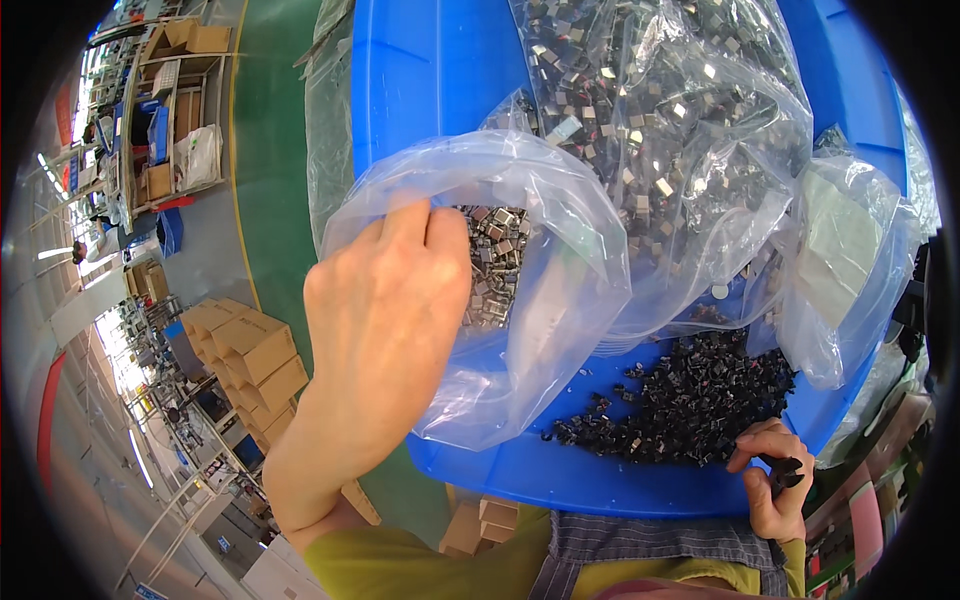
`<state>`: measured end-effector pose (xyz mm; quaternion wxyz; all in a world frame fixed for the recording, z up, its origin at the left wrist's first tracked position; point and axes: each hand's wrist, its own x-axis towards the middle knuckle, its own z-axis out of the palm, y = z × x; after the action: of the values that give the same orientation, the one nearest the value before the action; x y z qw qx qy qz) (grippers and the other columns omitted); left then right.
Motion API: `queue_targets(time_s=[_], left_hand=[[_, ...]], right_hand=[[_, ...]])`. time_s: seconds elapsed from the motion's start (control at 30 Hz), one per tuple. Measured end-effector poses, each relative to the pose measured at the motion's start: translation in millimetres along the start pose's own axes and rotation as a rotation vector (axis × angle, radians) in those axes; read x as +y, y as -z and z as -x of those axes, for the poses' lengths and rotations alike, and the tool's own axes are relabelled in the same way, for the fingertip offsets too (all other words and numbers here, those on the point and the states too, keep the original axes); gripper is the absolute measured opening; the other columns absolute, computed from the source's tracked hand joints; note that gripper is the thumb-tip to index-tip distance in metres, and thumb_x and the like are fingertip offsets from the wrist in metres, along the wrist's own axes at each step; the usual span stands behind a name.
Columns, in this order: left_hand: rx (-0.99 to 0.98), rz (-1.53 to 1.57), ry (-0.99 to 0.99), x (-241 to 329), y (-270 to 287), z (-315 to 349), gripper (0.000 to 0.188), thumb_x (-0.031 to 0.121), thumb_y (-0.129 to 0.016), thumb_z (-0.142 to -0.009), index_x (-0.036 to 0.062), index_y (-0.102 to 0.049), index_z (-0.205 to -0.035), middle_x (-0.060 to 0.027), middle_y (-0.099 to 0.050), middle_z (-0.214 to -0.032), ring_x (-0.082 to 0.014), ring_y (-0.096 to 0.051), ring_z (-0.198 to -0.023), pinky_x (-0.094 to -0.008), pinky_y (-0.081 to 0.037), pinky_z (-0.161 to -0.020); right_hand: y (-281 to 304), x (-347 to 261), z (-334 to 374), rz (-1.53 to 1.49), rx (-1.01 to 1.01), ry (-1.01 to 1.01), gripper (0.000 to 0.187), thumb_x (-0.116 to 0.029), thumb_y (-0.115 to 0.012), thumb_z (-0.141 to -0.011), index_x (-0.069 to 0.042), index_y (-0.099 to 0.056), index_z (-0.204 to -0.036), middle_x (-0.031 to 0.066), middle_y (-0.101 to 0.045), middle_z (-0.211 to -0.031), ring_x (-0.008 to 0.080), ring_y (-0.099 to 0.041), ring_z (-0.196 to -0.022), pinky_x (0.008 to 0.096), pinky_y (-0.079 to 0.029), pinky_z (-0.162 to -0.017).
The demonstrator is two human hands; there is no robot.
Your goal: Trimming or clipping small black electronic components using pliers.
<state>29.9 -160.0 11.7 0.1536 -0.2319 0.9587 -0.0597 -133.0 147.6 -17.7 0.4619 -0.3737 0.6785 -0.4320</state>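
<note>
My left hand point(385, 300) is raised over a blue tub point(430, 80), fingers pinching the open rim of a clear plastic bag point(560, 300) that holds small grey metal parts point(492, 262). My right hand point(775, 480) rests on the tub's near rim at the lower right, fingers curled around small black parts point(785, 470). A heap of small black parts point(690, 400) lies loose in the tub just left of that hand. A larger clear bag of shiny metal pieces point(650, 110) fills the tub behind.
Another clear bag with a pale sheet inside point(840, 260) leans at the tub's right side. Green floor point(270, 150) runs to the left, with stacked cardboard boxes point(250, 350) and shelving point(170, 110) beyond.
</note>
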Motion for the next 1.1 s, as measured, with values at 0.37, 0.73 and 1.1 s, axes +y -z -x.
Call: queue_targets(time_s=[0.37,0.73,1.1], left_hand=[[0.091,-0.051,-0.082,-2.4,-22.5,-5.9,0.011,0.004,-0.064,-0.063,0.004,-0.059,-0.073,-0.0076,-0.057,-0.079,-0.0179,-0.064,-0.065,-0.0309,-0.051,-0.05],[0.057,-0.031,0.036,-2.3,-21.5,-3.4,0.017,0.003,-0.061,-0.073,0.0054,-0.058,-0.09,-0.0069,-0.057,-0.084,-0.0221,-0.064,-0.071,-0.0341,-0.05,-0.055],[0.559,0.79,0.195,-13.9,1.1,59.5,0.017,-0.007,-0.064,-0.064,-0.0003,-0.063,-0.08,-0.0088,-0.052,-0.073,-0.0099,-0.044,-0.06,-0.0177,-0.029,-0.05]], right_hand=[[-2.4,1.9,0.1,-0.005,0.006,-0.002,0.024,-0.009,-0.061,-0.08,0.003,-0.058,-0.101,0.0112,-0.062,-0.068,0.0232,-0.06,-0.066,0.0334,-0.05,-0.068],[-6.9,2.1,2.1,0.001,0.06,-0.016,0.027,-0.02,-0.061,-0.087,0.002,-0.057,-0.101,0.0111,-0.061,-0.068,0.0217,-0.059,-0.065,0.0337,-0.049,-0.068],[-16.5,-2.1,4.0,-0.01,0.2,-0.131,0.033,-0.028,-0.058,-0.091,0.002,-0.054,-0.103,0.0099,-0.058,-0.072,0.0182,-0.055,-0.069,0.0329,-0.047,-0.071]])
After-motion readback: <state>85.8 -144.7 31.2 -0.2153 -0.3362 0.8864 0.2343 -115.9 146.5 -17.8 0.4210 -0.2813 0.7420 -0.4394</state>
